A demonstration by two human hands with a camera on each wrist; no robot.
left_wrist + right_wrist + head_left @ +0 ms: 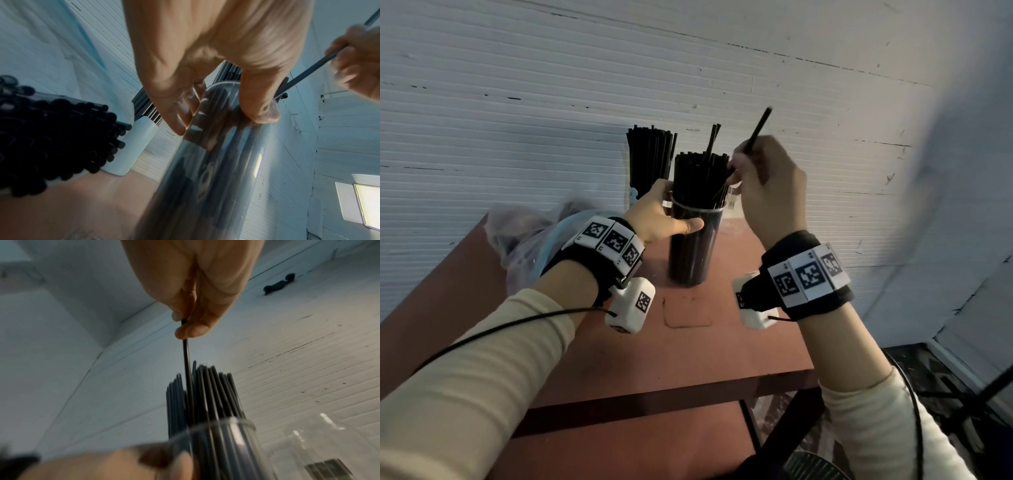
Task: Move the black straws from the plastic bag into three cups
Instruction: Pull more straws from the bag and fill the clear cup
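Both hands are busy: left hand [657, 216] wraps the clear cup [693, 246] on the bench [688, 342], right hand [767, 185] pinches one black straw [758, 132] above it (cup nearly packed). Next, I'd thread it into a gap.

Dim bluish light, bright panel [368, 204] glaring at right (left wrist view), motion blur, edges warped
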